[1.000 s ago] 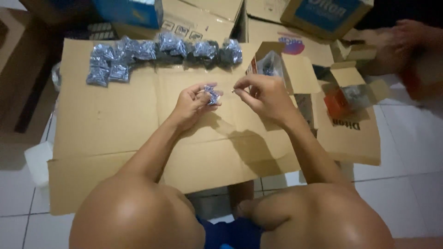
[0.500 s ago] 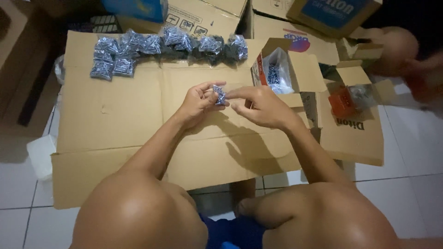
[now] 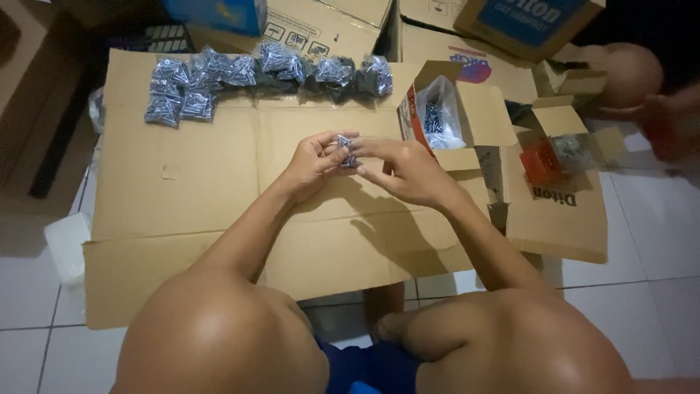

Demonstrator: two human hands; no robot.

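Note:
My left hand (image 3: pixel 313 162) and my right hand (image 3: pixel 405 169) meet above the middle of a flattened cardboard sheet (image 3: pixel 197 182). Between their fingertips they pinch one small clear plastic bag of dark screws (image 3: pixel 345 148). Several filled bags of the same kind (image 3: pixel 262 73) lie in a row along the sheet's far edge. Just right of my hands stands a small open carton (image 3: pixel 437 109) with a plastic liner and loose dark screws inside.
An open orange box (image 3: pixel 543 160) rests on a cardboard flap at the right. Larger cartons (image 3: pixel 328 22) stand behind the sheet. Another person's hand and knee (image 3: pixel 642 87) show at the far right. My bare knees fill the bottom, over white floor tiles (image 3: pixel 656 241).
My hands have drawn closer together and both now pinch the small bag. The view has shifted a little, so the sheet sits slightly lower in the frame.

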